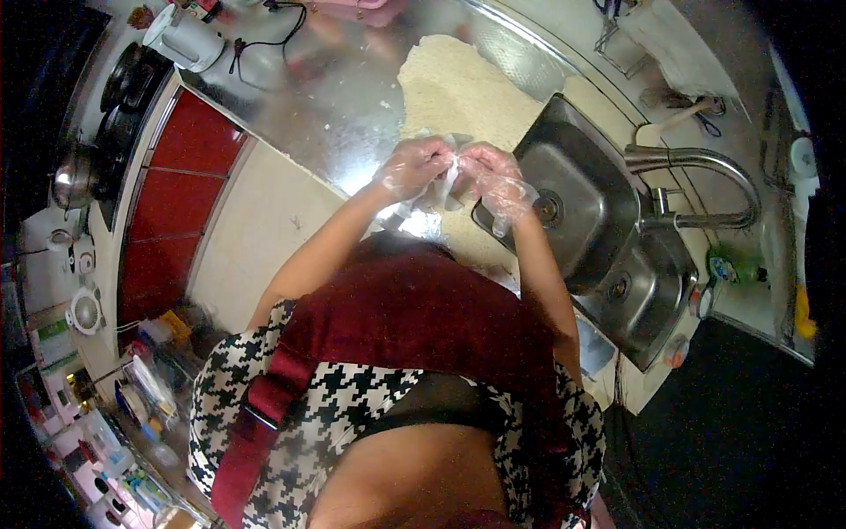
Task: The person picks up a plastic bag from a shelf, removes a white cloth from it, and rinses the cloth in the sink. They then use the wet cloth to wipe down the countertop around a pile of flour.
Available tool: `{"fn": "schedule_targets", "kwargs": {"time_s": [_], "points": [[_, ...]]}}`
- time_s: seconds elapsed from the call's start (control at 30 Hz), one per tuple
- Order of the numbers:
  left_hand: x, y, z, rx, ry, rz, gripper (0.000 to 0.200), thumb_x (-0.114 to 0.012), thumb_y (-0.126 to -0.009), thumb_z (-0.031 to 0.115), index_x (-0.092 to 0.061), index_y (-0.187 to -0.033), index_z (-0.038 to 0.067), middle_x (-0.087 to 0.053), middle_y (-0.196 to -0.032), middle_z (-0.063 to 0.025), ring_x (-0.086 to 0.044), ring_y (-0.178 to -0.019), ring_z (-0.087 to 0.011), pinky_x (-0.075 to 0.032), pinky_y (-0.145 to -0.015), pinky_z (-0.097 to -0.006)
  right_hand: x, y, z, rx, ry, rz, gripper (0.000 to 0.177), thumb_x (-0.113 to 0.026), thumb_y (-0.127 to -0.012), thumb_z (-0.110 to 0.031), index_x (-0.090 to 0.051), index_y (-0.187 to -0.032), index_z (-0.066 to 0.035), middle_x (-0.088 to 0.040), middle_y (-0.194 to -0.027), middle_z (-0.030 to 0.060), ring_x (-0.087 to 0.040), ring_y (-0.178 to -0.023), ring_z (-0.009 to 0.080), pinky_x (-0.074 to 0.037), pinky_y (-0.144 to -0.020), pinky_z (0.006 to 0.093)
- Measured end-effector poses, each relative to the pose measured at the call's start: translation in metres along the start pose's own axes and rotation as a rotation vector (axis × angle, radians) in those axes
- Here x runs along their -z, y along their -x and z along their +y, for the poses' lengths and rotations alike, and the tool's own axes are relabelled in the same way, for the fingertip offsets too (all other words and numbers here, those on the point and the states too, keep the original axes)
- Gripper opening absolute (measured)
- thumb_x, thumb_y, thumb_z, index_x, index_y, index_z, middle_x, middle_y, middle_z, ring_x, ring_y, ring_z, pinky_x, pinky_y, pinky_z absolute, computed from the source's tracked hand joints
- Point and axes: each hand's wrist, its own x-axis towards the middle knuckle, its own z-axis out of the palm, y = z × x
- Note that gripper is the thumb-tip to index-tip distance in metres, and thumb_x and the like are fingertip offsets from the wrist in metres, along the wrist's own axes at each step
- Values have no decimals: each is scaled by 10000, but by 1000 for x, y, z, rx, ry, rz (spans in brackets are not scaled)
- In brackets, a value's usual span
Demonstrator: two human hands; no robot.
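My left hand (414, 167) and my right hand (492, 176) meet in front of me above the front of the counter, each in a clear, loose plastic glove. Fingers of both hands are curled and pinched together. Between them hangs a thin, whitish, partly see-through strip (452, 182), gripped from both sides; whether it is plastic film or part of a glove I cannot make out. Just beyond the hands, a pale beige sheet-like surface (463, 84) with an uneven edge lies on the steel worktop (326, 115).
To the right is a double-bowl steel sink (577, 163) with a curved tap (705, 159) reaching over it. A white kettle (183, 40) and a black cable (273, 35) are at the far left. Near the back edge sits a pink item (361, 11). Dark pans (128, 79) stand farther left.
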Motion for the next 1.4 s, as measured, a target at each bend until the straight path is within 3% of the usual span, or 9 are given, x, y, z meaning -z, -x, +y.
{"fn": "schedule_targets", "kwargs": {"time_s": [0.4, 0.47, 0.63, 0.77, 0.87, 0.97, 1.1, 1.17, 1.4], "points": [[-3, 0, 8, 200, -5, -17, 185, -522, -839, 187, -572, -869, 12, -592, -765, -73, -574, -719, -135, -460, -664, -281, 4, -2, 2, 17, 172, -29, 199, -562, -844, -229, -571, -922, -46, -571, -805, -11, -523, -694, 75, -432, -558, 218], [-9, -1, 1, 159, 128, 76, 135, -574, -819, 154, -554, -797, 22, -571, -723, -34, -536, -657, -101, -451, -602, -254, 5, -4, 7, 50, 177, -34, 189, -562, -842, -220, -569, -917, -46, -563, -803, -15, -511, -703, 71, -424, -582, 217], [-22, -1, -7, 238, 403, 192, 92, -600, -796, 98, -551, -779, 24, -576, -724, -40, -552, -654, -98, -476, -594, -245, 3, -4, 9, 182, 148, 44, 126, -562, -835, -161, -560, -880, -43, -546, -799, -21, -481, -749, 59, -411, -666, 215], [-24, -1, 0, 342, 494, 222, 106, -611, -792, 99, -556, -817, 11, -587, -738, -52, -570, -675, -108, -495, -626, -250, -3, -8, 18, 256, 34, 77, 99, -562, -827, -127, -559, -871, -38, -550, -781, -19, -491, -720, 63, -423, -655, 219], [-21, 0, 10, 393, 452, 200, 138, -617, -791, 107, -569, -864, 1, -597, -786, -66, -582, -713, -128, -501, -657, -256, -5, -9, 22, 207, 72, 131, 141, -582, -811, -156, -577, -881, -35, -575, -794, 18, -518, -716, 94, -446, -643, 251], [-19, 2, 20, 449, 558, 181, 167, -620, -795, 121, -580, -890, -11, -599, -831, -74, -586, -740, -140, -504, -672, -263, -6, -13, 29, 347, 221, 246, 134, -595, -804, -153, -578, -875, -41, -588, -776, 29, -527, -689, 107, -450, -627, 254], [-19, 1, 14, 414, 668, 162, 185, -615, -804, 136, -580, -891, -24, -597, -861, -80, -586, -766, -140, -507, -691, -269, -9, -9, 18, 449, 323, 297, 123, -606, -790, -145, -575, -853, -44, -601, -755, 49, -548, -662, 123, -458, -602, 270], [-18, -1, 20, 453, 571, 183, 182, -609, -804, 149, -591, -845, -27, -614, -779, -82, -583, -674, -119, -485, -633, -240, -9, -9, 16, 481, 345, 292, 121, -608, -785, -144, -572, -844, -44, -602, -749, 53, -555, -658, 126, -460, -595, 278], [-21, -3, 7, 381, 480, 194, 160, -548, -822, 130, -580, -808, -26, -609, -748, -86, -583, -652, -127, -487, -597, -244, -9, -12, 29, 456, 338, 290, 110, -573, -809, -137, -555, -871, -47, -560, -721, 29, -514, -623, 107, -437, -577, 262]]}}
